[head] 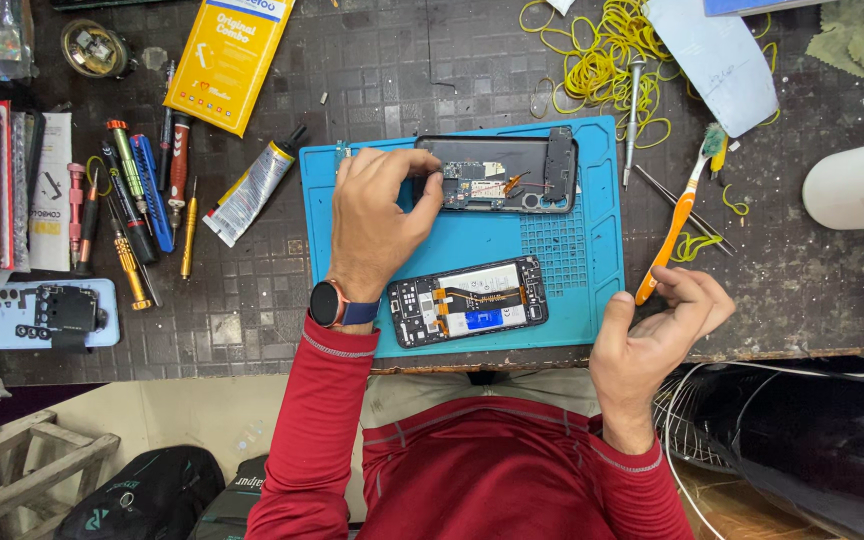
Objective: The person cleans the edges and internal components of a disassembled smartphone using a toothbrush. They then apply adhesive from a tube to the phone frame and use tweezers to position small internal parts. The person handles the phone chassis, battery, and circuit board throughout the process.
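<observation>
A blue work mat [572,250] lies on the dark bench. At its far edge rests a dark phone housing [512,175] with its circuit board exposed. My left hand [377,215], a watch on the wrist, pinches the left end of that housing with thumb and fingertips. Nearer to me on the mat lies a second opened phone [467,300], showing its battery and flex cable. My right hand [662,325] hovers palm up off the mat's right front corner, fingers loosely curled and holding nothing. It is just beside the tip of an orange toothbrush [677,225].
Several screwdrivers [132,200] and a glue tube [252,190] lie to the left, a yellow package [230,55] behind them. Yellow rubber bands [602,50] pile at the back. Tweezers [687,210] and a white cylinder [857,185] sit right; a pale phone case [47,312] front left.
</observation>
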